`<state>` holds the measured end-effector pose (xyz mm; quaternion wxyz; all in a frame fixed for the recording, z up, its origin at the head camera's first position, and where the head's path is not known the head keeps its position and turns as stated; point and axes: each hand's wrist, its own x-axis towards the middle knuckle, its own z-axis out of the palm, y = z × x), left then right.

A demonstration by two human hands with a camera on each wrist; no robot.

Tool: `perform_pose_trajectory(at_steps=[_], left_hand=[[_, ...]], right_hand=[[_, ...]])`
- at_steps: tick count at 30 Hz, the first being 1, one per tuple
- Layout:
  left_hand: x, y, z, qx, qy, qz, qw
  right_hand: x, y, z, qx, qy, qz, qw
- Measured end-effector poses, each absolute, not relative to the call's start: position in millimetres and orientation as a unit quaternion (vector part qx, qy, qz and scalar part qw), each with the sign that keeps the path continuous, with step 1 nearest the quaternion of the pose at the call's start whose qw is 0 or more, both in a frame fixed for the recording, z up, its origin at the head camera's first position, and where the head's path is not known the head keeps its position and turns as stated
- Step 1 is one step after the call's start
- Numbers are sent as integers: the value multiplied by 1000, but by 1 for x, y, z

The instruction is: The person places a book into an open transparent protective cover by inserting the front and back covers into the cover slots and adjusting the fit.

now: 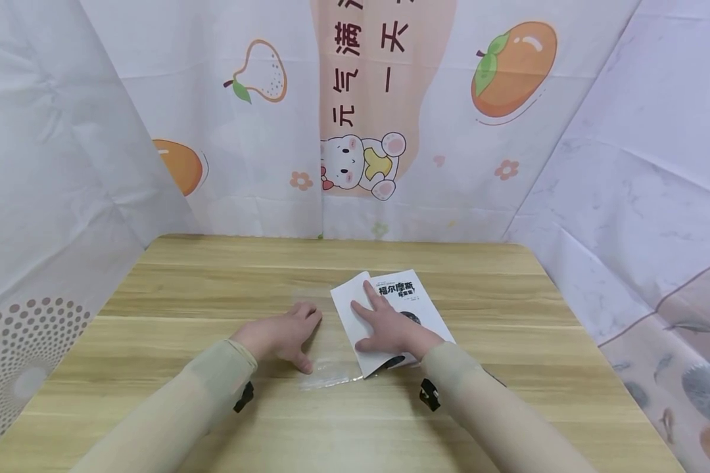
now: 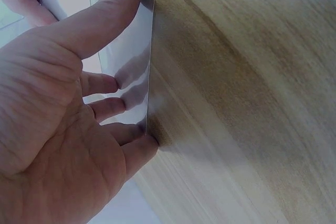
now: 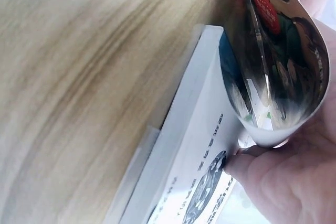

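Observation:
A paperback book (image 1: 428,314) with black Chinese lettering lies on the table, its glossy cover (image 3: 299,40) turned back to the left and bowed in the right wrist view. My right hand (image 1: 390,328), fingers spread, presses on the white inner side of the cover (image 1: 349,309). In the right wrist view, the thumb of the right hand (image 3: 299,177) rests near the fold. A clear plastic sheet (image 1: 331,376) extends left from under the book. My left hand (image 1: 284,334) rests on it; the left wrist view shows the fingers of that hand (image 2: 79,103) touching the sheet (image 2: 123,51) along its edge.
The wood-grain table (image 1: 201,276) carries the book and sheet. White printed curtains (image 1: 260,131) hang behind it and on both sides. A black strap piece (image 1: 429,395) shows under the right wrist.

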<state>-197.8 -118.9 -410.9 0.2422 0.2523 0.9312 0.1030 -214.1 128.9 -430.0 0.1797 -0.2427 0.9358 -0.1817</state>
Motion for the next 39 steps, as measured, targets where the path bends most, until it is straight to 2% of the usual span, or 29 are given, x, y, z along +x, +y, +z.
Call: perform_pose_trajectory(at_steps=[26,39], left_hand=[[-197,-118,-410,253,932,104,238],[-198,-118,-412,247,933,96,243]], right_hand=[[-211,120,-434,-261,944,-125,157],[-210,119,-430,-218,945,-206,133]])
